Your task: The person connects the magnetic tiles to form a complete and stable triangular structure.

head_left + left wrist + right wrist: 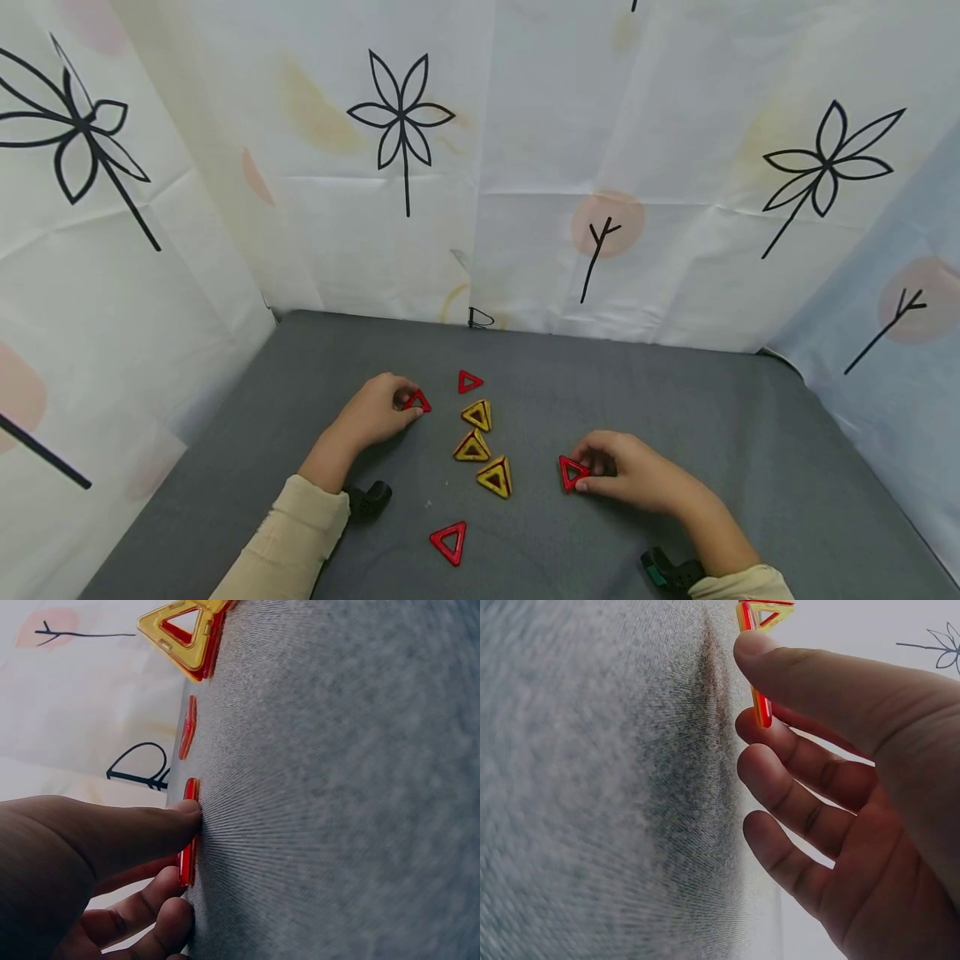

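Observation:
My left hand (pixel 375 410) pinches a red triangular magnetic tile (pixel 427 402) between thumb and fingers. In the left wrist view that tile (pixel 187 864) lies level at the grey surface, seen edge-on. On the right, my right hand (pixel 633 473) pinches another red triangular tile (pixel 564 473). The right wrist view shows this tile (pixel 762 712) edge-on, a shadow on the cloth beside it. Between the hands stand three yellow triangles with red showing beneath: a far one (pixel 483 415), a middle one (pixel 472 447) and a near one (pixel 502 479).
A loose red triangle (pixel 469 382) lies beyond the yellow ones, and another red triangle (pixel 450 542) lies nearer the front. Grey cloth (pixel 360 342) covers the table. White printed curtains (pixel 525 125) hang behind and at both sides.

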Action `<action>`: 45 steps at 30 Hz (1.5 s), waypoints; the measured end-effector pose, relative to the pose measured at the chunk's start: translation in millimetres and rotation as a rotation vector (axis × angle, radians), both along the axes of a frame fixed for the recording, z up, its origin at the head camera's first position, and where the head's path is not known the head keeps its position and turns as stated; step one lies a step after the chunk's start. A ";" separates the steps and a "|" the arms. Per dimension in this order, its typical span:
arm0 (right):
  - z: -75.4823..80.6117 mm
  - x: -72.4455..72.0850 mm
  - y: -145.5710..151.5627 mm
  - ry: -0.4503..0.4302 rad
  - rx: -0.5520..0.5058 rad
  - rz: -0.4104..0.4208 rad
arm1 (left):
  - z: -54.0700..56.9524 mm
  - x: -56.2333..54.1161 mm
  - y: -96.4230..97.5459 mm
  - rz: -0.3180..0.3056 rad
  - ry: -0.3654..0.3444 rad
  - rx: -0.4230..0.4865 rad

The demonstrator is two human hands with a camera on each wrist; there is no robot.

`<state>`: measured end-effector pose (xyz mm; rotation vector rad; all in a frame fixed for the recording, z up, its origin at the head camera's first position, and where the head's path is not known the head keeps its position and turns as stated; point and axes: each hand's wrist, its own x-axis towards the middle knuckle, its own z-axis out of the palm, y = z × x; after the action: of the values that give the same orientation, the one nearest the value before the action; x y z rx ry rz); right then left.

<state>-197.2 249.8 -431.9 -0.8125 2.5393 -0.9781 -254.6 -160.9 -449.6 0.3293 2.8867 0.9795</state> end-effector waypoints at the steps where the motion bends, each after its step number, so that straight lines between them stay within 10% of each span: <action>1: 0.3 -0.4 -0.6 0.003 -0.003 0.000 | 0.3 0.3 -1.2 -0.003 -0.001 0.005; 17: 9.4 -2.6 -8.0 0.112 -0.047 0.000 | 10.6 5.0 -4.9 -0.080 -0.092 0.066; 45: 31.4 -64.9 -125.5 0.178 -0.047 0.138 | 7.6 6.0 -0.3 -0.114 -0.137 0.101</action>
<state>-262.2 124.4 -400.5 -1.1188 2.5731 -0.9633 -248.6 -161.2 -442.0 0.4117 2.6701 1.0850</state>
